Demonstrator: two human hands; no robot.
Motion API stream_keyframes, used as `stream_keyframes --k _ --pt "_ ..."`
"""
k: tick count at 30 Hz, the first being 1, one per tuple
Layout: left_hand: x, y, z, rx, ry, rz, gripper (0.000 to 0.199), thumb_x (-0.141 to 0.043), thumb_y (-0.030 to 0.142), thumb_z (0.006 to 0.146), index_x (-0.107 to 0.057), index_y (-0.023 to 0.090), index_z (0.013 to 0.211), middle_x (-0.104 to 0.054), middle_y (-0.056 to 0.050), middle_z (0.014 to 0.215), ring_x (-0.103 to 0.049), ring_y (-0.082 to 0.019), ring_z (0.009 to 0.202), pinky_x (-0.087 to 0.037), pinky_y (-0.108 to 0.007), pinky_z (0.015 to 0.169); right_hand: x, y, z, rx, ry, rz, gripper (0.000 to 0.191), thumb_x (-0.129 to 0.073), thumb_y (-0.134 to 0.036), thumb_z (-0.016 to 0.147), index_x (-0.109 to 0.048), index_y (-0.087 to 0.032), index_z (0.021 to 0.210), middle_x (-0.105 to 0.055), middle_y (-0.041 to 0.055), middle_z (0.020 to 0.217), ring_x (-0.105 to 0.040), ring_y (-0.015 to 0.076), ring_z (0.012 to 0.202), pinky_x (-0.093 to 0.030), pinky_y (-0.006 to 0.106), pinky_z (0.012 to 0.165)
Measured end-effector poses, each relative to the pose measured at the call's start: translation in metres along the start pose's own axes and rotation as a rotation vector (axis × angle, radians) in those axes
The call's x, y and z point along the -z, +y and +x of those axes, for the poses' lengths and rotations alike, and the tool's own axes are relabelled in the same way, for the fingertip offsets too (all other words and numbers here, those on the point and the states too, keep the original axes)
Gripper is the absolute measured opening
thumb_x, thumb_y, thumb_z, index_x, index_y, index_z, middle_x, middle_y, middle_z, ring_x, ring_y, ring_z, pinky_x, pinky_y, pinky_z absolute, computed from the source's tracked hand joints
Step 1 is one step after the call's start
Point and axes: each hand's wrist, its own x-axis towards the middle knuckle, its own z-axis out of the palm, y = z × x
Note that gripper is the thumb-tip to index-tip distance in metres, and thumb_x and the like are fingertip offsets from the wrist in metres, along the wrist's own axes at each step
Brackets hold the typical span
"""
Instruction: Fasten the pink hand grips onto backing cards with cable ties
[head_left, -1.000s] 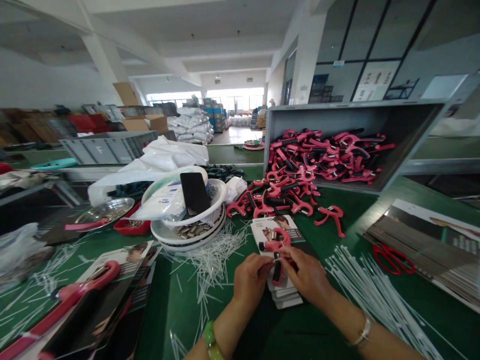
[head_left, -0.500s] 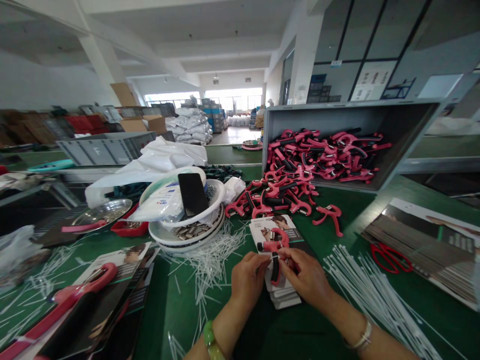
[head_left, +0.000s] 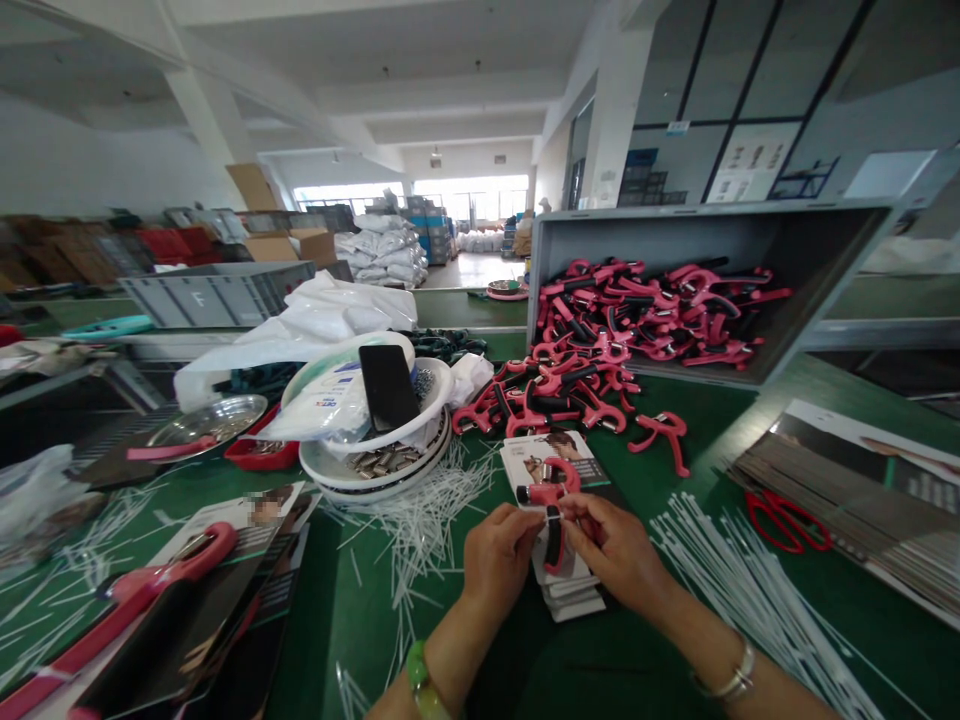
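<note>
A pink guitar capo [head_left: 564, 477] with a black pad lies on a small stack of printed cards [head_left: 574, 598] in front of me. A thin white cable tie [head_left: 553, 517] crosses its lower arm. My left hand [head_left: 496, 560] pinches at the tie's left side with thumb and forefinger. From the other side, my right hand [head_left: 619, 550] pinches close to the tie and the capo, fingers curled. The fingertips partly hide the tie's ends.
Many capos [head_left: 555, 390] spill from a tipped grey crate [head_left: 817, 280]. White cable ties [head_left: 765, 600] lie right, near red scissors [head_left: 787, 520] and stacked cards [head_left: 847, 500]. Left are bowls [head_left: 375, 470] topped by a phone [head_left: 388, 388], loose ties [head_left: 420, 530] and carded capos [head_left: 142, 590].
Both hands stay at the cable tie on the capo, with only slight finger movement. The whole view has shifted slightly.
</note>
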Motion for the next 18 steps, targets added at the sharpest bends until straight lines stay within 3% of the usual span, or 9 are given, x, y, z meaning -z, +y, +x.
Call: stream_keyframes --k 10,18 --pt "0.001 0.003 0.001 -0.026 0.028 -0.043 0.018 -0.053 0.022 0.085 -0.071 0.024 0.088 -0.068 -0.002 0.077 -0.062 -0.011 0.068 -0.045 -0.018 0.063 0.001 0.002 0.002 0.004 -0.064 0.006 0.023 -0.048 -0.025 0.082 -0.06 -0.016 0.1 -0.062 0.0016 0.068 -0.058 0.0142 0.061 -0.046 0.026 0.06" --pt "0.001 0.0 0.003 -0.061 0.02 -0.105 0.021 -0.053 0.015 0.083 -0.071 0.024 0.089 -0.069 -0.003 0.08 -0.063 -0.013 0.072 -0.048 -0.021 0.065 0.008 0.002 0.01 -0.08 -0.208 0.196 0.024 -0.051 -0.026 0.082 -0.057 -0.016 0.103 -0.067 0.004 0.084 -0.062 0.0144 0.069 -0.047 0.026 0.064"
